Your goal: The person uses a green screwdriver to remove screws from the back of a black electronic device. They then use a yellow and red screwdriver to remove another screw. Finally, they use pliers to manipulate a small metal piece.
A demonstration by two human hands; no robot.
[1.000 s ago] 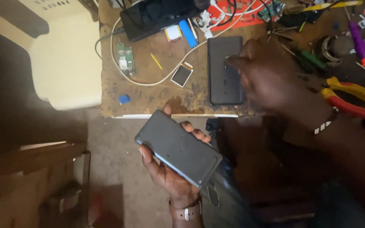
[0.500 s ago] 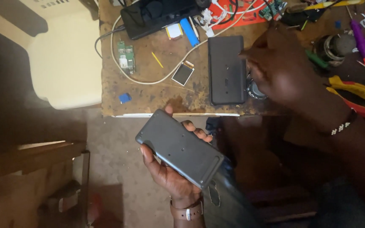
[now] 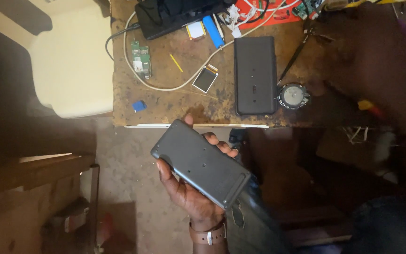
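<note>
Cluttered workbench [image 3: 175, 101], left hand [image 3: 184, 188] cupped around grey casing [image 3: 200, 162] (right hand [image 3: 377, 66] blurred, grip unclear).

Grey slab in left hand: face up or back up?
Cannot tell for sure. The slab in the left hand shows a plain grey side with small holes, no screen.

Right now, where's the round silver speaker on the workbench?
In the head view the round speaker lies on the worn wooden bench near its front edge, just right of the dark rectangular case and below the blurred right hand.
</note>
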